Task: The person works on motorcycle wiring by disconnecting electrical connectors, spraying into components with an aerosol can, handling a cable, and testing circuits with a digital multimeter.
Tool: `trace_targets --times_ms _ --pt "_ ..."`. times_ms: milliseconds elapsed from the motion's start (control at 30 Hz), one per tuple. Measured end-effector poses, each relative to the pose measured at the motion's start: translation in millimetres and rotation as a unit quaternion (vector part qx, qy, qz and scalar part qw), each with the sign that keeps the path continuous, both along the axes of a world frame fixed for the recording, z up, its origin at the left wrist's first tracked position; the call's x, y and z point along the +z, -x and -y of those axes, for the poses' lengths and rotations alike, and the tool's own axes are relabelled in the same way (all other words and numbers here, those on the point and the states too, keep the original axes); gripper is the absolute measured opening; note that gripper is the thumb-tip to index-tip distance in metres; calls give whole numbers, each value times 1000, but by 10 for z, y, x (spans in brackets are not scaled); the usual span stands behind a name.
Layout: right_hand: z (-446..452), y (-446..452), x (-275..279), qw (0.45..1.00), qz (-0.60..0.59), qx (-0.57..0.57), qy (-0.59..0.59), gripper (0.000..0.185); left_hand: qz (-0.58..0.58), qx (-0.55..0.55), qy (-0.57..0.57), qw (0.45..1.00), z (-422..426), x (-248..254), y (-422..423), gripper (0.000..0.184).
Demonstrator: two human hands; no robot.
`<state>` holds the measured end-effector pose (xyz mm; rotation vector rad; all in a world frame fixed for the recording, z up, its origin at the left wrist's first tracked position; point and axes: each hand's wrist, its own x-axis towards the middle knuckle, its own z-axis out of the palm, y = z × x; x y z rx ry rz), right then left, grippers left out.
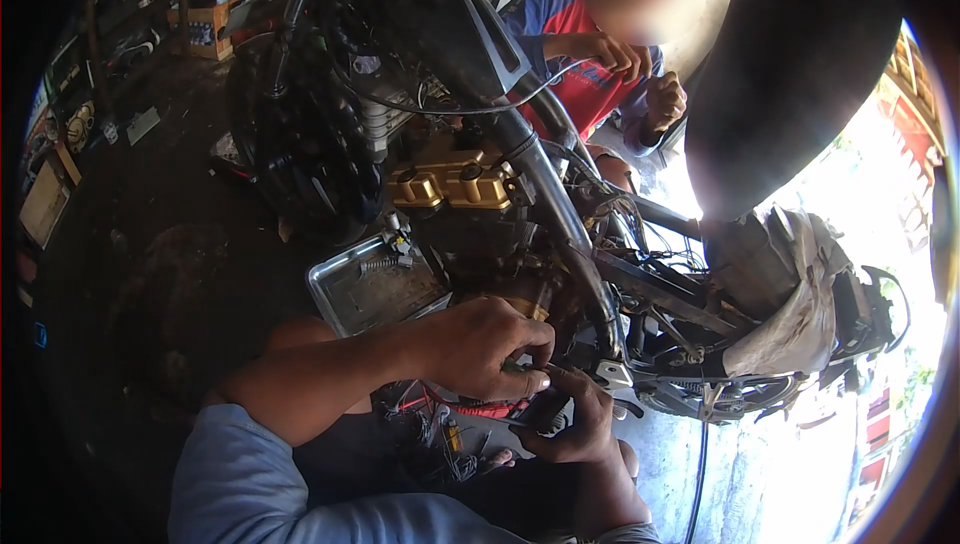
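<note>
My left hand reaches in from the left, its fingers pinched around a small greenish item that is mostly hidden. Just right of it, my right hand grips a dark part with a ribbed edge; its exact kind is unclear. The two hands nearly meet over this part. Directly beyond them stands a partly stripped motorcycle, with a gold engine cover on its engine.
A metal tray with a spring and small parts lies left of the engine. Red-handled pliers and wires are below my hands. Across the motorcycle, another person holds a cable. A wooden crate holds bottles.
</note>
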<state>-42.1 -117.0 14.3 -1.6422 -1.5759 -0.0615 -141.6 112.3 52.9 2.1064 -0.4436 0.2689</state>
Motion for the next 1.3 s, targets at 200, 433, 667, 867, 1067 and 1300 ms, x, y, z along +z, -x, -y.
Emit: trace_targets --times_ms 200,433,667,867,1067,1300 --pt "-2 9 16 1000 5 -3 4 71 -15 -1 3 1000 1 14 10 34" --pt "-3 9 -3 1000 -10 -1 4 70 -23 0 0 1000 -2 30 20 34" --pt "-8 19 1 1000 -7 -6 10 70 -23 3 -1 1000 -3 5 15 34" --pt "-18 8 18 1000 5 -3 8 69 -13 3 -1 1000 -8 25 14 34" --pt "-18 8 2 1000 1 -2 6 70 -23 1 -1 1000 -3 24 18 34" --pt "-13 -4 -32 1000 1 -2 4 69 -21 4 -6 1000 -9 25 22 34"
